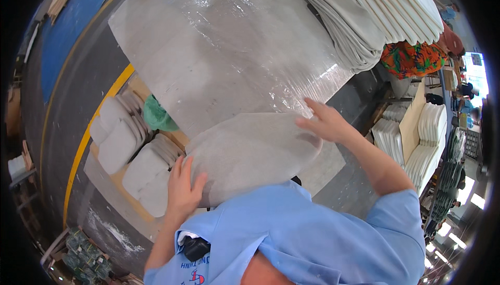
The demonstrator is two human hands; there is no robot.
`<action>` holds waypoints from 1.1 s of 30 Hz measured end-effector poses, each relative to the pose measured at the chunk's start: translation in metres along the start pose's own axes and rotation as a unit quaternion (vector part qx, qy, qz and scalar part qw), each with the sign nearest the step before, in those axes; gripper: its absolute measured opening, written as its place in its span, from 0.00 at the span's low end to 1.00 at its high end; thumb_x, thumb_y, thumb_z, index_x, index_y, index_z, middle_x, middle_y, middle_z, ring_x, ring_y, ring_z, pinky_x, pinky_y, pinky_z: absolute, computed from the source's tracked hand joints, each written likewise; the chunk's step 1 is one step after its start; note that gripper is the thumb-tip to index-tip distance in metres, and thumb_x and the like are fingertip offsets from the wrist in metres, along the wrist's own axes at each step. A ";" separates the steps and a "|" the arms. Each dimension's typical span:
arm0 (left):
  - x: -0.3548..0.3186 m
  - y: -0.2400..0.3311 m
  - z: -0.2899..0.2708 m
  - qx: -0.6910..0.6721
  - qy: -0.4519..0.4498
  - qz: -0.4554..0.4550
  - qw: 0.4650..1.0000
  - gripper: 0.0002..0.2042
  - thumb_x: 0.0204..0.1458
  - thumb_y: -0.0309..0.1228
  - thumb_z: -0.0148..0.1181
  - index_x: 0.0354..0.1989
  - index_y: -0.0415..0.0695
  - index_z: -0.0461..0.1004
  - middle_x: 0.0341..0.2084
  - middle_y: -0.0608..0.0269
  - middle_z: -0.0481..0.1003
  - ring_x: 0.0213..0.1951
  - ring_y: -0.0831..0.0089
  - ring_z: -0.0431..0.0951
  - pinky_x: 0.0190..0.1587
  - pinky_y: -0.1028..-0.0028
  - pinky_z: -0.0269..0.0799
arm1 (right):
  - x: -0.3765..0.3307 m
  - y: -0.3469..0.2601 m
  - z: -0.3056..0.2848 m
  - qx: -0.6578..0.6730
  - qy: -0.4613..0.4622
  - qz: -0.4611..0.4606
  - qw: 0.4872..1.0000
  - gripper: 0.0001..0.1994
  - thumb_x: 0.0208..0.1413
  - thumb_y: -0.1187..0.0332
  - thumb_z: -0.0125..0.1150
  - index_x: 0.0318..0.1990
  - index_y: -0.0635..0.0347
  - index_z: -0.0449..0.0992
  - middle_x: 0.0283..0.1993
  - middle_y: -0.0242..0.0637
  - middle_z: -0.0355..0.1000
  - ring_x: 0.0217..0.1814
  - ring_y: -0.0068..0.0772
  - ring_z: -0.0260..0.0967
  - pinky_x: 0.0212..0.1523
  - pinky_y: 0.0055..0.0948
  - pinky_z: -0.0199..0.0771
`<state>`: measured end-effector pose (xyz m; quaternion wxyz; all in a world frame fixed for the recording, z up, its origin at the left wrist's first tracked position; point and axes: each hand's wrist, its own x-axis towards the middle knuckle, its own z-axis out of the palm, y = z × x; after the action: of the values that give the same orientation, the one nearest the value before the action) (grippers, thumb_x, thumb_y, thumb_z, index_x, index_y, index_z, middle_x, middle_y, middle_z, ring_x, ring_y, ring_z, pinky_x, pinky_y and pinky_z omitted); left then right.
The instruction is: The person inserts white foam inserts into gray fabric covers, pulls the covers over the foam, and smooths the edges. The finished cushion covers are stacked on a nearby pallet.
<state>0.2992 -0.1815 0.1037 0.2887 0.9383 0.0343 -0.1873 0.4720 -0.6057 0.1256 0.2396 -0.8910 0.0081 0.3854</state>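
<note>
The right hand [329,122], right of the frame's centre, was wide open, its thumb and fingers spread apart beside the right end of a grey pad [252,152]; it had hold of nothing that showed, and whether it touched the pad could not be told. The left hand [183,187], left of centre and lower, was half open at the pad's left edge, thumb apart from the fingers; whether it gripped that edge could not be told either. The pad, broad and rounded, lay flat in the middle of the frame, over the near edge of the desk [224,61] and just in front of a blue shirt [312,233]. Shiny clear film covered the desk top. At the upper right of the frame, a thick pile of pale pads [364,11] sat on the desk's far corner, with a bright patterned cloth [416,59] beside it. At the left, below the desk, stood stacked pads [118,149] next to a green bag [158,116]. A yellow line [79,162] ran along the floor [86,97] past them.
</note>
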 end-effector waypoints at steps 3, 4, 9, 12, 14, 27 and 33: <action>-0.045 -0.011 0.029 -0.003 0.000 -0.176 0.984 0.44 0.59 0.50 0.67 0.76 0.33 0.58 0.67 0.27 0.64 0.68 0.35 0.68 0.71 0.52 0.64 | -0.025 0.032 0.030 0.091 -0.047 0.012 0.995 0.65 0.48 0.38 0.78 0.78 0.79 0.47 0.68 0.70 0.68 0.72 0.57 0.69 0.69 0.44 0.72; -0.038 -0.003 0.027 -0.031 -0.020 -0.230 0.973 0.47 0.57 0.51 0.69 0.76 0.33 0.56 0.68 0.26 0.64 0.68 0.35 0.68 0.70 0.52 0.65 | -0.027 0.023 0.032 0.110 -0.071 0.053 0.990 0.67 0.46 0.38 0.79 0.78 0.80 0.45 0.67 0.70 0.69 0.71 0.57 0.71 0.68 0.44 0.73; -0.008 -0.011 0.028 -0.118 -0.070 -0.336 0.932 0.58 0.49 0.56 0.74 0.78 0.30 0.50 0.67 0.25 0.66 0.67 0.37 0.71 0.67 0.54 0.70 | -0.004 0.006 0.046 0.083 -0.082 0.134 0.984 0.70 0.39 0.37 0.82 0.76 0.83 0.48 0.63 0.67 0.72 0.63 0.57 0.77 0.61 0.43 0.80; 0.008 -0.017 0.027 -0.184 -0.058 -0.297 0.935 0.57 0.49 0.56 0.75 0.77 0.28 0.52 0.62 0.26 0.72 0.63 0.41 0.76 0.65 0.56 0.72 | 0.029 0.019 0.056 0.031 -0.086 0.118 0.989 0.64 0.40 0.36 0.82 0.71 0.84 0.58 0.61 0.66 0.75 0.62 0.56 0.78 0.61 0.42 0.79; 0.015 -0.034 0.038 -0.158 -0.046 -0.298 0.940 0.55 0.50 0.56 0.75 0.74 0.27 0.54 0.60 0.28 0.74 0.62 0.42 0.78 0.64 0.58 0.73 | 0.048 0.017 0.055 0.012 -0.108 0.159 0.981 0.58 0.41 0.37 0.82 0.69 0.78 0.65 0.61 0.62 0.75 0.62 0.55 0.78 0.61 0.42 0.78; 0.056 -0.073 0.053 -0.170 -0.109 -0.347 0.916 0.39 0.61 0.57 0.63 0.59 0.25 0.72 0.50 0.32 0.80 0.56 0.46 0.82 0.58 0.60 0.75 | 0.091 0.032 0.071 0.043 -0.098 0.201 0.974 0.47 0.53 0.34 0.70 0.58 0.79 0.77 0.58 0.63 0.78 0.59 0.55 0.80 0.59 0.45 0.78; 0.065 -0.096 0.065 -0.189 -0.133 -0.317 0.920 0.36 0.65 0.57 0.58 0.54 0.24 0.76 0.45 0.33 0.82 0.51 0.49 0.83 0.55 0.61 0.75 | 0.096 0.021 0.069 0.026 -0.081 0.210 0.974 0.42 0.57 0.36 0.67 0.52 0.80 0.81 0.50 0.62 0.81 0.54 0.54 0.82 0.58 0.44 0.79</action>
<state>0.3209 -0.1407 -0.0211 0.3885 0.7726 0.3263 -0.3817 0.4884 -0.5778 0.0096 0.1758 -0.8289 0.1856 0.4976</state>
